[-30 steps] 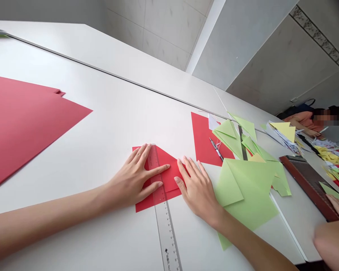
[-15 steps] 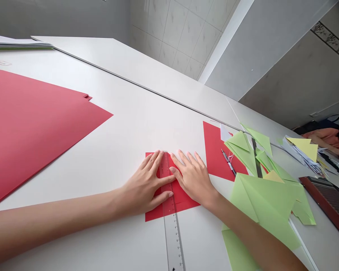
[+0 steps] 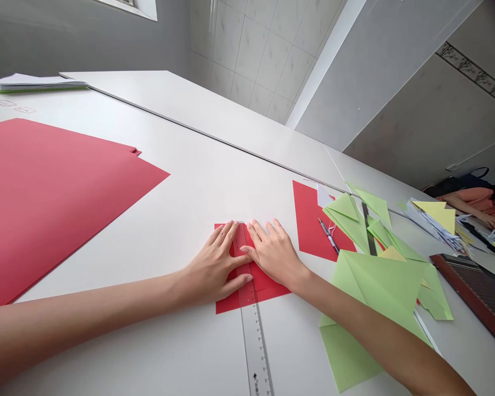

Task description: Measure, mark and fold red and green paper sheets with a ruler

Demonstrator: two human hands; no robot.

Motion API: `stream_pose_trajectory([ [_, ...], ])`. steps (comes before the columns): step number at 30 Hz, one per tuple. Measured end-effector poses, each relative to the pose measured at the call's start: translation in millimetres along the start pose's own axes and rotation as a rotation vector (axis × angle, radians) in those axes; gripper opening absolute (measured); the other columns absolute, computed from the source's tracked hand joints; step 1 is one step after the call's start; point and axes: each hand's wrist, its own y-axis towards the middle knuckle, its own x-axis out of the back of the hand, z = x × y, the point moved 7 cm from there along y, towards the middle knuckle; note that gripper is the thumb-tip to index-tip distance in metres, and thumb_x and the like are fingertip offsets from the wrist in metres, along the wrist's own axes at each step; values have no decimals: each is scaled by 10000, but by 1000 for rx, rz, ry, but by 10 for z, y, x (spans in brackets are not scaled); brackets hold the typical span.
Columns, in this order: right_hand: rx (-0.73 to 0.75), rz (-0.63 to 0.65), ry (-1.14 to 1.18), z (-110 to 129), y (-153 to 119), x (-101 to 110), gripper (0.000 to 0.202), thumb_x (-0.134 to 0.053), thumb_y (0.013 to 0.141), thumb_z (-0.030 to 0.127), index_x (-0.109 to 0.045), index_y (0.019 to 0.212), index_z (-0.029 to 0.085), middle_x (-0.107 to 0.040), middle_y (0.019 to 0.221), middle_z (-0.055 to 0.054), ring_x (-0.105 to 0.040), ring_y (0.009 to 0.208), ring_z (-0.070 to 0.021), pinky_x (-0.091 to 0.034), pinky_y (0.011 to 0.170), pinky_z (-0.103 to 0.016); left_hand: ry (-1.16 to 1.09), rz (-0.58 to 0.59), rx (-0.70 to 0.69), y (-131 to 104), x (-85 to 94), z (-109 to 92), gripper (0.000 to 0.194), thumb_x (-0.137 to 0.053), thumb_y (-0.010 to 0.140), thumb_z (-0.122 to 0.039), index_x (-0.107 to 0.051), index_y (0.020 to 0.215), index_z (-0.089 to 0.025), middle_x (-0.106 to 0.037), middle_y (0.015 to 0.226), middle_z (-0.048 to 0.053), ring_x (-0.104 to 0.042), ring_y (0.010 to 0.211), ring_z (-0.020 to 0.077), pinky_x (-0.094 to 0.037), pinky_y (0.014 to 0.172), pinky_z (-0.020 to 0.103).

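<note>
The right hand (image 3: pixel 275 254), earlier beside the ruler (image 3: pixel 253 341), now meets the left (image 3: pixel 214 264). Both have fingers spread flat. Beneath them, the red paper (image 3: pixel 268 286) lies smooth on the table (image 3: pixel 169 341), crossed by the clear ruler.

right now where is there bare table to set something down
The table is bare between the big red sheets and the left hand, and on the near side, between the left arm and the ruler. Right of the right hand is crowded: green papers, a pen, a smaller red sheet.
</note>
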Motion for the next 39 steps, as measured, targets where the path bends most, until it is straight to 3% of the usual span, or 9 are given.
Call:
stream_pose_trajectory([
  [6,-39,-60,-12,-159,-519,-43,552,-259,1068,406,-518,1428,79,-543,1459,-123,-582,1247,-317,-392,1122,-542,-9,41,37,13,-3,40,452,-483,967,-478,-472,1418,-442,-139,1631,107,-204,1473,460,-311,1125,668],
  [14,-170,-143,6,-379,-1357,-148,555,-226,1075,398,-551,1397,83,-596,1401,-141,-598,1257,-274,-350,1164,-533,4,172,110,45,-10,68,469,-434,972,-550,-420,1435,-476,-98,1657,36,-120,1501,436,-207,1179,648],
  [18,-202,-168,32,-418,-1455,-236,568,-231,1070,424,-542,1413,94,-579,1418,-145,-569,1296,-287,-376,1154,-516,22,263,120,-14,91,217,580,-366,974,-617,-310,1510,-404,-107,1658,48,-99,1518,376,-136,1211,597],
  [21,-214,-188,65,-424,-1457,-278,561,-241,1069,422,-532,1425,100,-560,1435,-150,-539,1327,-296,-394,1141,-525,27,352,109,-106,235,443,643,-356,984,-594,-225,1550,-319,-217,1629,38,-119,1526,306,-117,1232,527],
  [25,-227,-212,120,-426,-1464,-291,535,-323,1054,439,-544,1418,114,-555,1440,-150,-527,1338,-314,-395,1137,-547,45,397,88,-134,455,665,531,-328,1024,-454,-299,1531,-301,-327,1591,24,-191,1515,248,-107,1237,505],
  [28,-258,-235,165,-433,-1475,-292,512,-365,1046,431,-543,1420,130,-551,1443,-150,-514,1350,-322,-391,1134,-565,71,334,104,54,531,656,472,-416,1017,-399,-428,1457,-230,-422,1535,92,-328,1456,268,-193,1212,563],
  [31,-301,-256,216,-445,-1488,-285,489,-370,1048,399,-533,1428,139,-546,1448,-151,-493,1370,-310,-379,1141,-564,64,285,114,398,479,529,467,-580,948,-429,-518,1341,-183,-504,1412,120,-498,1294,287,-419,1078,559],
  [35,-334,-268,288,-454,-1518,-263,474,-400,1039,392,-555,1409,139,-546,1452,-143,-475,1386,-300,-345,1167,-540,11,385,69,818,297,393,391,-597,942,-415,-565,1250,-177,-575,1277,101,-594,1113,229,-530,938,454],
  [39,-351,-280,375,-483,-1521,-212,433,-433,1025,370,-615,1342,138,-588,1413,-137,-515,1353,-277,-336,1176,-510,-42,498,84,950,219,449,357,-602,940,-404,-585,1212,-174,-588,1250,94,-600,1091,218,-535,928,441],
])
